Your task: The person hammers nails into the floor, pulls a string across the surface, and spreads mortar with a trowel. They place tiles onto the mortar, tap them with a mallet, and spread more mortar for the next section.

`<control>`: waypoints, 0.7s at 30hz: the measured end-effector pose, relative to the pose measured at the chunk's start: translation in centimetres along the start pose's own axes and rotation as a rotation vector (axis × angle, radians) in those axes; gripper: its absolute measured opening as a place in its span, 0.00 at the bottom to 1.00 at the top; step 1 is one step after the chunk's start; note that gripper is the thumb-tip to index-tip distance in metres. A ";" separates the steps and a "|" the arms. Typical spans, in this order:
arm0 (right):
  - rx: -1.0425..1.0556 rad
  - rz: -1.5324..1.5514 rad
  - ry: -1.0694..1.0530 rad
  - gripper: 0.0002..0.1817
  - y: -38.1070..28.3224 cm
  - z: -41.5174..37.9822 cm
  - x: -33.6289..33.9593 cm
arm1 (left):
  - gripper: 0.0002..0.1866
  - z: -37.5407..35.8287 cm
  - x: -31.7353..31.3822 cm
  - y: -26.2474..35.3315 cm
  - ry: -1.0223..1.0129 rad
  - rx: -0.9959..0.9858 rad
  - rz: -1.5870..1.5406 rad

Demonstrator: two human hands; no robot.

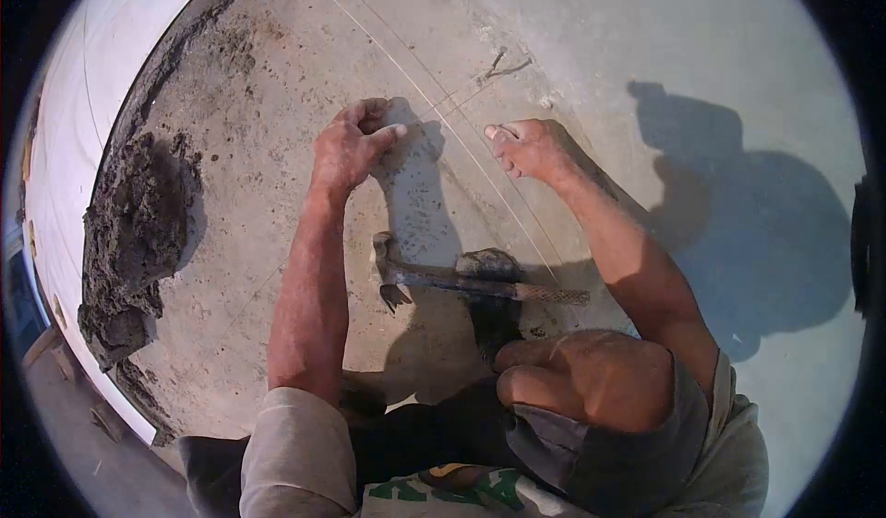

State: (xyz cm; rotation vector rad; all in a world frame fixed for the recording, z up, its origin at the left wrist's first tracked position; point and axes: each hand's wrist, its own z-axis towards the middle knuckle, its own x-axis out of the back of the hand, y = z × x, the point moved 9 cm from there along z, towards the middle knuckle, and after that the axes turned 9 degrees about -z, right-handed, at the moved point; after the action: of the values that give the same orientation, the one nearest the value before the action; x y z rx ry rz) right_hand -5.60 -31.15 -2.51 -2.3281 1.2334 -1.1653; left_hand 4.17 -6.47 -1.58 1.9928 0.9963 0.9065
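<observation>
My left hand is held over the concrete floor, its fingers bent and the thumb standing apart from them. Nothing shows between thumb and fingers. To its right, my right hand is closed, thumb pressed to the curled fingers; whatever may be in it is too small to make out. A pale taut string runs diagonally between the two hands, with a thin dark line beside it that looks like its shadow. Below the hands, a claw hammer lies sideways near my dark shoe, its head to the left.
A heap of wet grey mortar lies at the left against a white curved board edge. A small twig-like piece is on the floor beyond my right hand. My bent knee is below the hammer. Smoother grey concrete spreads at the right.
</observation>
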 end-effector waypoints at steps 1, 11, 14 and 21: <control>0.008 0.018 -0.011 0.21 0.3 0.2 -0.2 | 0.30 -0.1 0.0 0.1 -0.003 0.002 -0.007; -0.039 -0.009 -0.027 0.21 1.4 1.0 -0.6 | 0.30 -0.5 0.0 1.0 0.014 -0.033 0.039; -0.065 -0.037 -0.036 0.21 0.1 -0.1 -0.1 | 0.31 -0.6 0.1 1.0 0.030 -0.039 0.064; -0.066 0.026 -0.052 0.21 1.0 0.6 -0.6 | 0.32 -0.6 0.1 0.6 0.014 0.014 -0.029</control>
State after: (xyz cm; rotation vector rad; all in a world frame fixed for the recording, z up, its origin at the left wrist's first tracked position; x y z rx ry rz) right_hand -5.91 -31.36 -3.79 -2.3660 1.2987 -1.0640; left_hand 3.92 -6.46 -0.79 1.9811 1.0392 0.9016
